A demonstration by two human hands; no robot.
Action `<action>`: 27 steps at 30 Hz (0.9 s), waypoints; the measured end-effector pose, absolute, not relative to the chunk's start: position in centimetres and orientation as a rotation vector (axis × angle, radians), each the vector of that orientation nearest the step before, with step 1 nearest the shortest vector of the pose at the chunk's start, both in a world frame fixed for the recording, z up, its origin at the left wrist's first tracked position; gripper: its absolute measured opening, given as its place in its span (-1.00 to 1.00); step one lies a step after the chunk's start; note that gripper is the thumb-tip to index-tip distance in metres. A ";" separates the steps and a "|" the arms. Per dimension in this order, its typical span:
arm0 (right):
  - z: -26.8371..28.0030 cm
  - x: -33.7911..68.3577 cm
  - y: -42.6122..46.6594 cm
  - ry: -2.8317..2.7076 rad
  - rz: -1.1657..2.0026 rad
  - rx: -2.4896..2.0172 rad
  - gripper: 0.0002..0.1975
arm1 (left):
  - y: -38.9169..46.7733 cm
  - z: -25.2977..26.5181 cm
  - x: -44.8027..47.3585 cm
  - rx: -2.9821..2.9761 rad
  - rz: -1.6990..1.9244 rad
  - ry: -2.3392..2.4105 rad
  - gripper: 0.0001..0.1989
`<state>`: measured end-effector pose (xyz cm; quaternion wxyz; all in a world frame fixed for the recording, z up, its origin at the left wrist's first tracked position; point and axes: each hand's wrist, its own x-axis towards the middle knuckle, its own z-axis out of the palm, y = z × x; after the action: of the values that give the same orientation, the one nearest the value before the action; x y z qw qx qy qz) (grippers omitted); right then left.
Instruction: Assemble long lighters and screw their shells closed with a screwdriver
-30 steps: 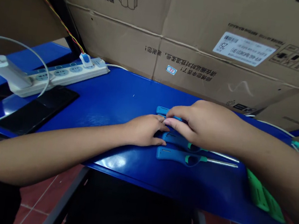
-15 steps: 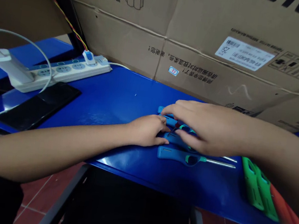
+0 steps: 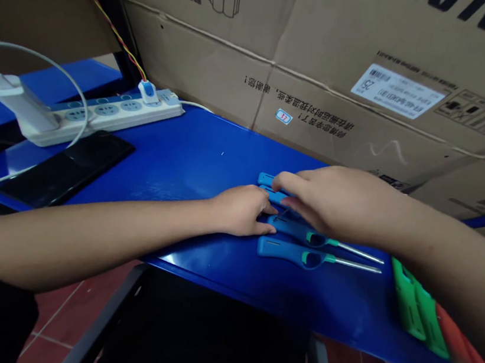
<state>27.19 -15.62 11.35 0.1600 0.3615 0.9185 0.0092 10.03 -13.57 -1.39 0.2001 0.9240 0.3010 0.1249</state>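
Observation:
Blue long-nosed gas lighters lie side by side on the blue table [image 3: 173, 166], their metal nozzles pointing right. My left hand [image 3: 239, 209] has thumb and forefinger about the handle end of the third lighter [image 3: 292, 230], counted from the back. Over the two rear ones, my right hand [image 3: 334, 196] is bent with its fingers curled, hiding most of the second lighter [image 3: 271, 194]. Below its fingertips a thin dark rod [image 3: 281, 214] slants to the third lighter's handle; its other end is hidden. The rearmost lighter [image 3: 266, 179] and the nearest lighter [image 3: 280, 249] lie untouched.
Green lighters [image 3: 414, 305] and orange ones [image 3: 458, 341] lie at right under my forearm. On the left are a white power strip [image 3: 112, 114] with a plugged-in charger [image 3: 24, 108] and a black phone [image 3: 69, 168]. A large cardboard box [image 3: 224, 48] stands behind.
My right hand has shifted slightly right and its fingers have drawn closer together, uncovering more of the third lighter. My left hand stays on that lighter's end.

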 end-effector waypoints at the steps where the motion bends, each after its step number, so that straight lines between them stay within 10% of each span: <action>1: 11.4 27.2 -15.7 2.709 -0.084 0.942 -0.78 | -13.6 -1.4 10.0 2.572 0.368 0.855 -0.65; 27: 10.4 30.0 -15.3 2.472 0.235 0.990 -0.77 | -13.4 -1.1 10.0 2.591 0.329 0.800 -0.68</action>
<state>29.99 -15.29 10.44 0.2321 0.3603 0.8994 0.0855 10.03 -13.41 -1.11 0.2037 0.9286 0.2869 0.1180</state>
